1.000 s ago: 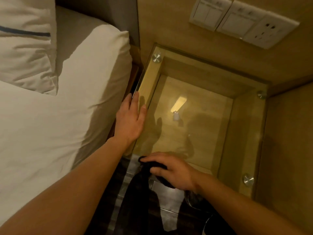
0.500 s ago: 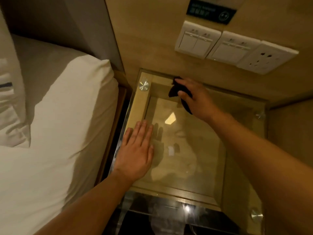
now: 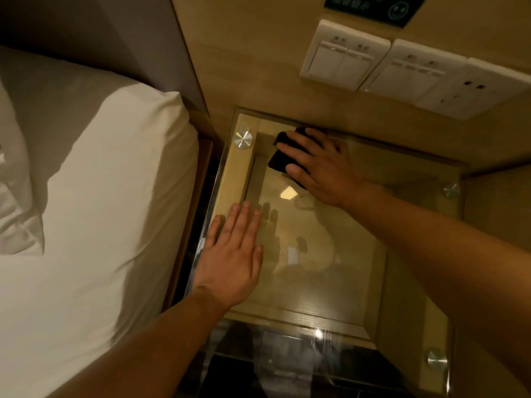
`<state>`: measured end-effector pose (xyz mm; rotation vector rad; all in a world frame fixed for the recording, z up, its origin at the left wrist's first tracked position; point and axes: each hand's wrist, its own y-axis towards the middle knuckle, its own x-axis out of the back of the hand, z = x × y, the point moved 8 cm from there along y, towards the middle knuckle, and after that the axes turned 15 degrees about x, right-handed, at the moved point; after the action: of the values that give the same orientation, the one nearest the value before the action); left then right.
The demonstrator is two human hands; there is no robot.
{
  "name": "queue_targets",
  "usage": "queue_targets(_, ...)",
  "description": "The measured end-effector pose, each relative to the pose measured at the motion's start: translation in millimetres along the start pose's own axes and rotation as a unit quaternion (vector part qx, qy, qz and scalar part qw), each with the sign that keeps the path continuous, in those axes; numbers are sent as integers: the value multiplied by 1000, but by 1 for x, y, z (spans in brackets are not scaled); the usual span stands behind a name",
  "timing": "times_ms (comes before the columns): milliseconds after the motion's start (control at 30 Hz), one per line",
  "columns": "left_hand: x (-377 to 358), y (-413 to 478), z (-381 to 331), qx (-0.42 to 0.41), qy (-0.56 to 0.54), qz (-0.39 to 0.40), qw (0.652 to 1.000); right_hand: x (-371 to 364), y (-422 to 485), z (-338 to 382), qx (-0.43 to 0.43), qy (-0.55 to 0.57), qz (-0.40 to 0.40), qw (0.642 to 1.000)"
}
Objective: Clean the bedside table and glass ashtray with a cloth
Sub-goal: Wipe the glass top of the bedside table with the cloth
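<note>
Filling the left side of the head view, a white-sheeted bed (image 3: 86, 225) runs right beside the bedside table (image 3: 330, 282), with a narrow dark gap between them. The table has a glass top over a light wooden frame, fixed by round metal studs at its corners; one stud (image 3: 242, 139) shines at the far left corner. The table stands against a wooden wall panel (image 3: 258, 67), which carries a row of white switch plates (image 3: 343, 57) and a socket, with a dark sign above them that is too blurred to read.

The left hand (image 3: 232, 254) lies flat on the glass along the table's left edge, palm down, fingers straight and close together, holding nothing. Its reflection shows in the glass just beside it.

The right hand (image 3: 319, 165) reaches across to the far left part of the table, near the wall, and presses spread fingers down on a dark cloth (image 3: 280, 160). The cloth lies bunched on the glass under the fingers and palm, its dark edge showing beyond the fingertips, close to the shining stud. No glass ashtray can be made out.
</note>
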<state>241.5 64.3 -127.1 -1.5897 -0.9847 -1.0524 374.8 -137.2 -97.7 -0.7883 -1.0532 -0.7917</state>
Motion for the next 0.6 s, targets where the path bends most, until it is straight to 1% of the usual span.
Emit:
queue_targets(133,2,-1,0,-3,-2,-5,1000,-13,-21,19,18,-17,16,1000)
queue_targets(300,6,-2,-2,-1,12,-19,1000,-29,-59,48,62,-53,18,997)
queue_targets(600,10,-4,-2,-7,12,-40,999,-58,-123,96,81,-51,5,995)
